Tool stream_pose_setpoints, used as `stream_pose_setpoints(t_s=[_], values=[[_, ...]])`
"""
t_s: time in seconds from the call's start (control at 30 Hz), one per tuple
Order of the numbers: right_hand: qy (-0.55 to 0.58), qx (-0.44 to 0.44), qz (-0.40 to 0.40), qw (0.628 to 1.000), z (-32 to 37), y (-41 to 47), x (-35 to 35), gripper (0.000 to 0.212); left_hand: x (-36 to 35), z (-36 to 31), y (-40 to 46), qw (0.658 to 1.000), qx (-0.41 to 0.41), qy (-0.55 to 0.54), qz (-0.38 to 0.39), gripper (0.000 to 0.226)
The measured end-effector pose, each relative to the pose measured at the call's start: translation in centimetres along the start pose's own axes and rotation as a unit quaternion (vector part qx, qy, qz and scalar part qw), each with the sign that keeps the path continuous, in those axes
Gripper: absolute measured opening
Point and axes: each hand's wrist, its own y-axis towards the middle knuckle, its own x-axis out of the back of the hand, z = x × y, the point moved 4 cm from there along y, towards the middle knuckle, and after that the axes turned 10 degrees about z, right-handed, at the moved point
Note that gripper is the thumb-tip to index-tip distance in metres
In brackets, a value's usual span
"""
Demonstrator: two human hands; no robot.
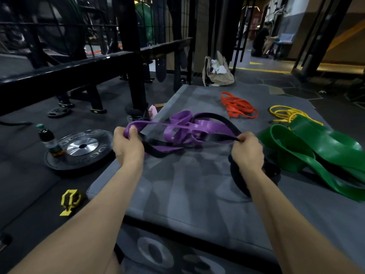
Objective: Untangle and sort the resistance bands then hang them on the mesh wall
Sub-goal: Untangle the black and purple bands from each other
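While both hands pull at a knot of bands, a big grey mat point(189, 186) lies flat on the dark floor and carries everything. Behind it stands the black mesh wall point(158, 18), made of thin crossed wires.

On the right side of the mat lies the wide green band point(320, 149), flat, shiny and folded in loose loops. In the middle is the purple band point(205, 127), smooth and glossy, twisted together with a dull black band point(219, 118). The left hand point(127, 146) grips one end of the purple band, with its fingers curled tight around it. The right hand point(247, 148) pinches the black band, fingers closed on it, and more black band loops lie under that wrist.

Farther back on the mat sits a pile of thin orange bands point(237, 106), and just right of it a pile of thin yellow bands point(284, 113) touching the green one.

Beyond the mat a soft beige bag point(218, 76) stands open with crumpled white stuff inside.

On the floor at the left lies a round black weight plate point(79, 149) with a shiny metal middle. A small bottle point(48, 140) with a green cap stands on it. Nearer lies a small yellow clip point(70, 201).
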Motion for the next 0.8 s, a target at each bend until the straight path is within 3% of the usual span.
stream_pose_setpoints(t_s=[0.27,0.33,0.4,0.47,0.53,0.6,0.67,0.73,0.8], values=[[0.097,-0.074,-0.026,0.992,-1.3,0.5,-0.2,0.039,1.8,1.0,1.0,1.0,0.001,-0.013,-0.02,0.022],[0.067,-0.067,-0.029,0.995,-1.6,0.7,-0.6,0.039,2.2,1.2,1.4,1.0,-0.005,0.012,-0.005,0.023],[-0.028,-0.029,-0.008,0.999,-1.4,0.9,-1.2,0.04,1.7,1.6,1.8,0.994,-0.011,0.085,0.063,0.024],[-0.137,0.049,0.045,0.988,-0.5,0.8,-2.3,0.041,0.9,2.0,1.4,0.965,-0.02,0.216,0.145,0.033],[-0.233,0.134,0.114,0.956,0.8,0.3,-4.1,0.051,-0.1,1.7,0.4,0.916,-0.068,0.354,0.177,0.058],[-0.261,0.191,0.197,0.925,1.9,-0.6,-6.1,0.057,-1.6,0.5,-1.1,0.89,-0.162,0.382,0.189,0.072],[-0.238,0.213,0.259,0.911,2.3,-1.4,-7.2,0.043,-3.3,-0.7,-2.4,0.881,-0.254,0.33,0.222,0.07],[-0.214,0.218,0.26,0.916,2.0,-1.5,-7.0,0.031,-5.1,-1.5,-3.2,0.858,-0.319,0.31,0.256,0.068],[-0.192,0.216,0.188,0.939,1.5,-0.6,-5.6,0.034,-6.7,-1.5,-3.9,0.813,-0.351,0.355,0.299,0.073]])
